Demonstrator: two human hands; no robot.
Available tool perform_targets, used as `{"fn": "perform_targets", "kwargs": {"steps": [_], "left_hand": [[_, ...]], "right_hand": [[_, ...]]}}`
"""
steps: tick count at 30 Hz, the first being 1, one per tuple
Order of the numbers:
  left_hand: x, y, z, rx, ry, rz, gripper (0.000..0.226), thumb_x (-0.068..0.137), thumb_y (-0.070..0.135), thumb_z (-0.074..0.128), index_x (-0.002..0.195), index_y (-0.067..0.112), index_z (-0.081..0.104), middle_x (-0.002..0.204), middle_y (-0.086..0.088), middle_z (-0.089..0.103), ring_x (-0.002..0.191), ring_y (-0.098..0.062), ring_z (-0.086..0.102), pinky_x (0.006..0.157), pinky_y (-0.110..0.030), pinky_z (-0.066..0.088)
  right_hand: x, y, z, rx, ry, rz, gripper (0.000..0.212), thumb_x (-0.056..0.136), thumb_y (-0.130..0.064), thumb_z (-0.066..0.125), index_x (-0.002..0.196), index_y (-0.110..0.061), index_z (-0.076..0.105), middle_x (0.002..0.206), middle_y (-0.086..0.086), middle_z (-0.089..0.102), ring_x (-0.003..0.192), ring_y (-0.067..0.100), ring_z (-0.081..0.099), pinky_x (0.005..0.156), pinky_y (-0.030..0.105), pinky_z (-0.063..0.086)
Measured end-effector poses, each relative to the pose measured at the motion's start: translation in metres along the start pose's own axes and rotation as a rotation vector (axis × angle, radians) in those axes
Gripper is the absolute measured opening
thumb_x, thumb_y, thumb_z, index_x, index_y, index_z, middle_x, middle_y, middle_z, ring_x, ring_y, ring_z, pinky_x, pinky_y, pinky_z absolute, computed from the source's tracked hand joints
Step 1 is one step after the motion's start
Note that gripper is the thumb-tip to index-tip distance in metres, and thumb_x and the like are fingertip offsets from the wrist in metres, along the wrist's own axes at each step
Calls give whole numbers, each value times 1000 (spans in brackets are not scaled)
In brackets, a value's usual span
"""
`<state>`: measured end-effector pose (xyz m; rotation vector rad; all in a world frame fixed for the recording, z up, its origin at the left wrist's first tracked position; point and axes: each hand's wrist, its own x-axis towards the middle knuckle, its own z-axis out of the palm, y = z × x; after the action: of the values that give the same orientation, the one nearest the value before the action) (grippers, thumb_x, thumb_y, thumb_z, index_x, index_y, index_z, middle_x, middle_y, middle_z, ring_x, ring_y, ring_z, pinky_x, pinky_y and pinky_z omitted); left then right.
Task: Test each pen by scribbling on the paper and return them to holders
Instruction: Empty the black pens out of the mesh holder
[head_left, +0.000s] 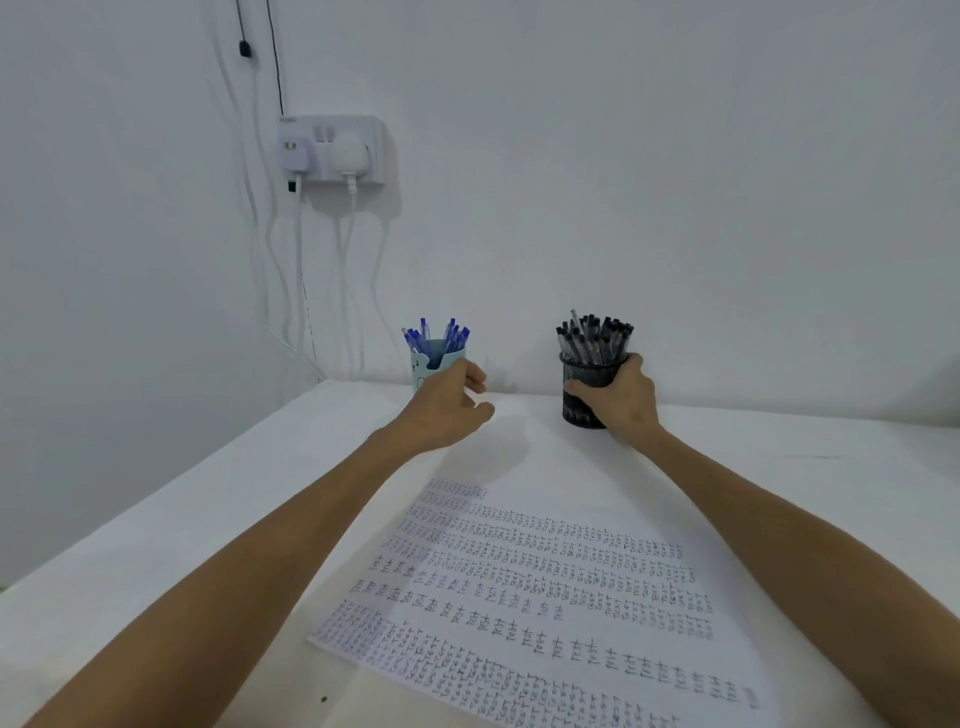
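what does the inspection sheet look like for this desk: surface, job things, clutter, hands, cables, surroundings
Surface: white table.
Job's things: paper with rows of writing; blue pens in light blue holder; black pens in black mesh holder.
Clutter: small dark speck near the front edge.
Hands: right hand grips the black mesh holder; left hand at the light blue holder, fingers curled, contact unclear.
Cables: white cables hang from wall socket.
Surroundings: plain wall.
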<state>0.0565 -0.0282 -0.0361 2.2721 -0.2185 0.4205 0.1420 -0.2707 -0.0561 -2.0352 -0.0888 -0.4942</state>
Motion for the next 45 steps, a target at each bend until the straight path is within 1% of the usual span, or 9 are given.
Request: {"fn": "perform_targets", "kwargs": {"steps": [4, 10, 15, 18, 22, 25, 27, 38, 45], "left_hand": [[2, -2, -10, 59, 27, 103, 53, 90, 24, 79, 135, 14, 54, 133, 3, 60, 114, -14, 60, 99, -32, 52], [-8, -6, -31, 252, -5, 206, 119, 70, 38, 94, 161, 21, 18, 163, 2, 29, 142, -18, 39, 109, -40, 43], [-24, -16, -45, 751, -127, 295, 123, 71, 54, 87, 163, 16, 15, 162, -2, 35, 146, -23, 37, 117, -44, 33], [-29, -19, -53, 838, -239, 181, 128, 75, 56, 84, 164, 12, 3, 156, -5, 45, 138, -25, 47, 112, -39, 40], [-28, -30, -69, 721, -316, -26, 127, 76, 44, 85, 163, 21, -5, 104, -1, 62, 92, -22, 64, 80, -36, 53], [-25, -42, -80, 753, -342, -38, 74, 70, 46, 83, 132, 32, 46, 97, 2, 69, 83, -21, 69, 78, -38, 60], [-24, -49, -86, 738, -379, -52, 54, 68, 48, 82, 111, 33, 54, 97, 4, 71, 85, -19, 69, 82, -40, 60], [-22, -59, -89, 541, -491, -106, 77, 61, 79, 82, 120, 37, 55, 114, 16, 67, 104, -8, 63, 96, -35, 51], [-28, -54, -84, 534, -467, -57, 93, 73, 77, 74, 145, 24, 46, 132, 15, 51, 121, -15, 53, 104, -31, 40]], "right_hand": [[-14, -24, -2, -244, -135, -215, 78, 71, -42, 86, 128, -10, 45, 114, 3, 64, 97, 23, 63, 82, 41, 57], [-46, -74, 17, -652, -357, -499, 77, 65, -54, 80, 125, -20, 46, 103, -2, 61, 88, 20, 59, 68, 34, 49], [-75, -97, 54, -864, -401, -753, 94, 66, -77, 73, 134, -19, 45, 114, 1, 59, 100, 24, 54, 77, 36, 42], [-82, -105, 71, -870, -421, -827, 97, 69, -68, 76, 143, -19, 39, 120, 1, 58, 106, 25, 53, 84, 38, 44], [-80, -104, 69, -853, -383, -892, 83, 74, -62, 74, 140, -23, 42, 125, 2, 57, 110, 24, 52, 90, 38, 45], [-70, -96, 53, -907, -362, -870, 84, 73, -55, 77, 141, -22, 40, 130, 3, 55, 115, 25, 51, 95, 39, 45], [-61, -88, 43, -933, -372, -833, 90, 70, -47, 82, 143, -21, 37, 131, 3, 55, 114, 24, 51, 90, 37, 46], [-10, -42, 5, -649, -384, -554, 90, 73, -39, 82, 146, -18, 34, 135, 4, 54, 115, 27, 53, 90, 44, 51], [5, -23, 12, -335, -279, -386, 90, 77, -37, 87, 146, -9, 36, 136, 7, 56, 122, 27, 54, 92, 30, 41]]}}
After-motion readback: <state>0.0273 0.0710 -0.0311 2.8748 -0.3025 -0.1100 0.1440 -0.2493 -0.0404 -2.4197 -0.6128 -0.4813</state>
